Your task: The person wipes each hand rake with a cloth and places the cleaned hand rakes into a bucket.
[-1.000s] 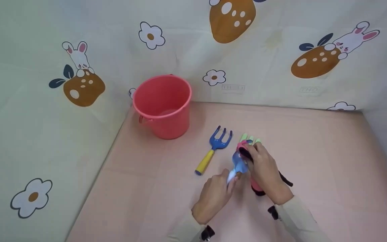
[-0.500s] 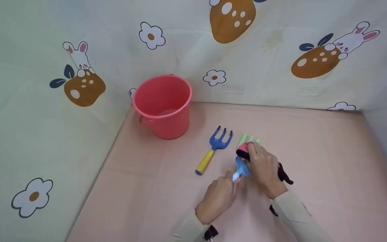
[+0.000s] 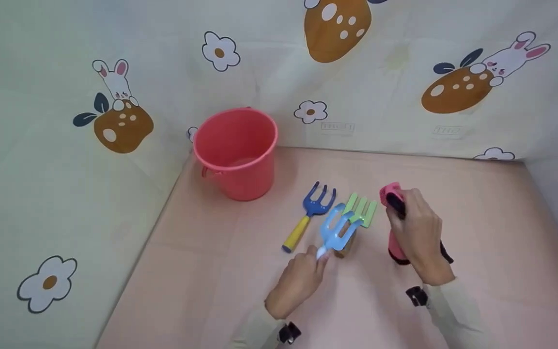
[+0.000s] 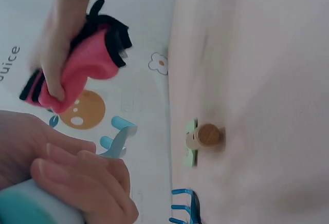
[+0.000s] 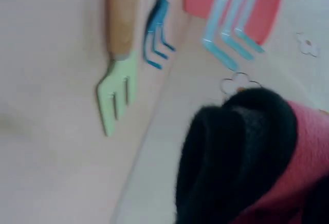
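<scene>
Bucket [image 3: 249, 182]: red, standing upright on the pink table [image 3: 201, 286] at the far left, close to the printed wall [image 3: 269, 82].
Left hand [image 3: 296, 276]: near the middle, fingers curled round the pale handle of a light blue fork [image 3: 333, 238].
Fork's place: lifted clear of the table, tines pointing toward the far side. From the head camera it overlaps a green fork [image 3: 360, 218], yet the wrist views show the two apart.
Right hand [image 3: 419, 232]: to the right, gripping a folded pink cloth [image 3: 389, 193] between thumb and fingers.
Cloth's place: raised above the table, well apart from the fork; black-edged, soft-looking, with a dark strip poking out right of the hand. I cannot tell exactly what it is.
Table tools: the green fork lies between the two hands, wooden handle toward the near side; a dark blue fork [image 3: 314, 208] with a yellow handle rests to its left.
Fork handling: I would keep that handle hold firm and the tines turned away from the cloth, since they could snag the fabric; lifting before moving sideways should avoid knocking the green fork.
Cloth handling: a gathered, steady grip looks best, because the loose strip could trail across the tools; keeping the hands apart leaves room for both.
</scene>
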Motion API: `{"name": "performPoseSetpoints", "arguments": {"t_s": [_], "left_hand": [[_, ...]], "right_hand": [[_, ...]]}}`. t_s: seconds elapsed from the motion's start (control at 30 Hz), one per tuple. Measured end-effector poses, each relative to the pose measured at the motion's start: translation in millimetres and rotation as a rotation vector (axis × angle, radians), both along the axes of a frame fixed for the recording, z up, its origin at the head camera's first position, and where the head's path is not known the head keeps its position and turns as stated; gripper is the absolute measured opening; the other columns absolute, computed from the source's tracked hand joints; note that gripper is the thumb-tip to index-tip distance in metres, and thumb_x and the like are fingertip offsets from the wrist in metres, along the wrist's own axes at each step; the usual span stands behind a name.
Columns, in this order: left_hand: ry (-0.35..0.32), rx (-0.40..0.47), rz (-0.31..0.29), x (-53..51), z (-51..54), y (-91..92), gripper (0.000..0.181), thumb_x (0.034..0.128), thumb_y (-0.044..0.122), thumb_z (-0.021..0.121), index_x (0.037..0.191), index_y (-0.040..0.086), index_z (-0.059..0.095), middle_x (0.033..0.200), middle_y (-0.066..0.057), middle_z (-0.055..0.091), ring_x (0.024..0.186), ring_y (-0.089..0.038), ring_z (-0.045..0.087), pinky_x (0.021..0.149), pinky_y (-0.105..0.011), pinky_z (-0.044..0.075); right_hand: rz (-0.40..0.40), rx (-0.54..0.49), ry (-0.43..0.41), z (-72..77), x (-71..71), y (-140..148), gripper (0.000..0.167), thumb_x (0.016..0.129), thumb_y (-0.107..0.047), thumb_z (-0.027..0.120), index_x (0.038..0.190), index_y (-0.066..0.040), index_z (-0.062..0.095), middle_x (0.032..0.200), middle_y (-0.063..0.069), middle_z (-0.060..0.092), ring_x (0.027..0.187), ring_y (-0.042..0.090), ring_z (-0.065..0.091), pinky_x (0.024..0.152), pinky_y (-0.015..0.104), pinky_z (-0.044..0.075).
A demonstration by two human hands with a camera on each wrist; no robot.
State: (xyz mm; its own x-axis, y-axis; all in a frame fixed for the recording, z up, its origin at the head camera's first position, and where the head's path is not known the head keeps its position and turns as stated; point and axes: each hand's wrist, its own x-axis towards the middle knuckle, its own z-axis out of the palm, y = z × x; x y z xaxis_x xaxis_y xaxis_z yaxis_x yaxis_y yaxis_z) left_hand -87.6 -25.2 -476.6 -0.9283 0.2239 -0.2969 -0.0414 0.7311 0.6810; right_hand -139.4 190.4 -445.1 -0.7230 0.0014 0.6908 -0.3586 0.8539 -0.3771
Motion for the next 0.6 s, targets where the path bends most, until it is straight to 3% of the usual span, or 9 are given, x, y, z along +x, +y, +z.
{"name": "performPoseSetpoints", "arguments": {"t_s": [0.07,0.17,0.3,0.47,0.6], "left_hand": [[-0.011,0.025,0.012,-1.0,0.8,-2.2,0.046,0.0976,0.048,0.035,0.107,0.005,0.05,0.063,0.002,0.044,0.048,-0.009,0.045,0.041,-0.018,0.034],[0.026,0.065,0.018,-1.9,2.3,-2.2,0.042,0.0972,0.045,0.039,0.107,0.006,0.049,0.064,0.001,0.045,0.048,-0.008,0.046,0.043,-0.016,0.036],[0.083,0.097,0.016,-2.6,4.3,-0.3,0.037,0.0972,0.041,0.043,0.108,0.006,0.049,0.064,0.001,0.045,0.049,-0.007,0.046,0.045,-0.015,0.037],[0.113,0.087,0.001,-2.5,6.3,1.7,0.032,0.0967,0.038,0.047,0.107,0.007,0.05,0.067,0.001,0.047,0.053,-0.007,0.049,0.049,-0.016,0.039],[0.158,0.083,-0.011,-1.6,6.0,1.7,0.026,0.0957,0.032,0.051,0.107,0.009,0.05,0.073,0.001,0.053,0.06,-0.005,0.052,0.054,-0.016,0.043]], "right_hand": [[0.077,-0.001,-0.072,2.0,7.0,0.8,0.023,0.077,0.0,0.071,0.097,0.001,0.06,0.08,0.012,0.055,0.065,0.022,0.057,0.057,0.04,0.05],[0.202,0.035,-0.161,-1.8,19.7,-5.1,0.032,0.074,0.003,0.074,0.103,-0.003,0.063,0.083,0.007,0.055,0.071,0.016,0.056,0.063,0.036,0.052],[0.318,0.109,-0.188,-11.5,34.7,-19.1,0.041,0.071,0.002,0.077,0.108,-0.007,0.065,0.089,0.006,0.057,0.078,0.015,0.058,0.07,0.031,0.054],[0.347,0.167,-0.15,-18.8,44.9,-36.0,0.046,0.069,-0.002,0.08,0.111,-0.012,0.066,0.092,0.006,0.055,0.08,0.014,0.055,0.071,0.029,0.054],[0.343,0.149,-0.168,-21.0,46.4,-42.5,0.046,0.07,-0.003,0.079,0.113,-0.016,0.066,0.091,0.004,0.055,0.08,0.013,0.054,0.072,0.028,0.054]]}}
